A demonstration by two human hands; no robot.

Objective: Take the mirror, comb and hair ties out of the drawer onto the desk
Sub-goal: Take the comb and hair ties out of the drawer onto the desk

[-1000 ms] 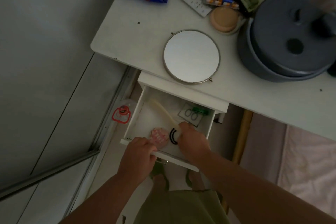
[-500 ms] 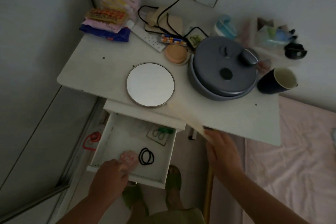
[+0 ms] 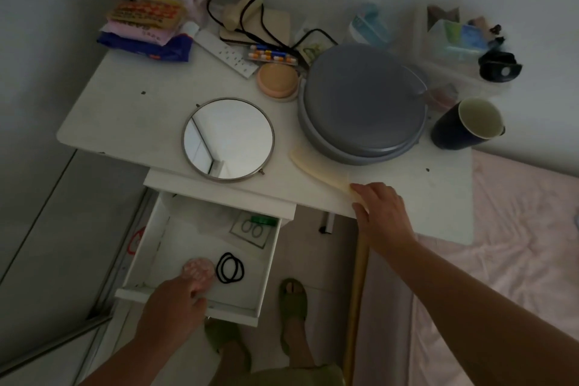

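Beside the right hand [image 3: 380, 210], a smooth, matt cream comb [image 3: 319, 171] (plastic, by its look) is laid on the desk [image 3: 141, 116], whose white top is seen as matt and lightly specked. Further from that grip, glossy glass is shown by the mirror [image 3: 228, 138], rimmed in thin bright metal. Near the left hand [image 3: 175, 301], dull black hair ties [image 3: 230, 267] are seen on the drawer [image 3: 266, 276], painted matt white.

No lettering can be read: the print on the orange patterned packet [image 3: 145, 13] and the pink packet [image 3: 138, 31] stacked at the white desk's [image 3: 131, 110] far left corner is blurred.
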